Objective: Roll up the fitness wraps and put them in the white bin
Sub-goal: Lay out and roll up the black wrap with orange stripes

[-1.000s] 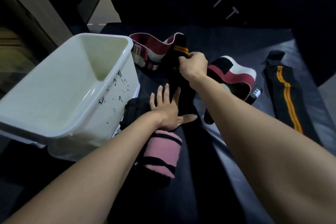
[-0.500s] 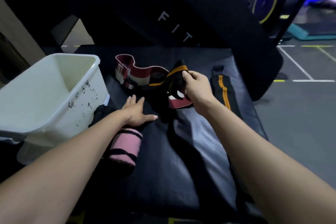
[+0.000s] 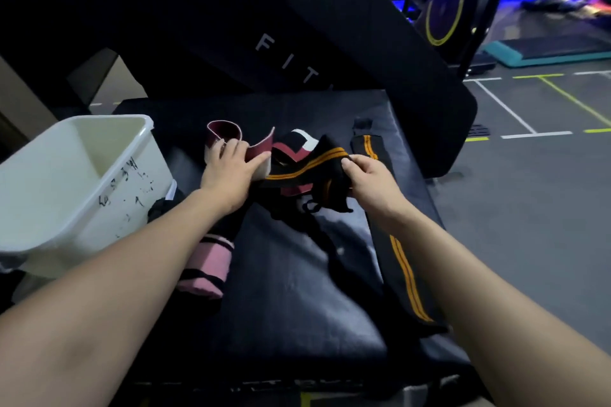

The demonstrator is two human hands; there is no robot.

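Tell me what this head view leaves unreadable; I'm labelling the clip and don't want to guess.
- White bin: its floor is hidden by its own near wall; the left rim is cut by the frame edge.
- Handwriting on the bin: too small and smeared to read.
- Pink wrap: its upper end lies under the left forearm.
- Left hand: fingertips on the maroon band, grip unclear.
- Black wrap with orange stripes, pinched by the right hand: folds tangled, far end lost.

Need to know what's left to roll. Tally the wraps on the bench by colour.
black wraps with orange stripes: 2
maroon and white wraps: 2
pink wrap with black bands: 1
Total: 5 wraps
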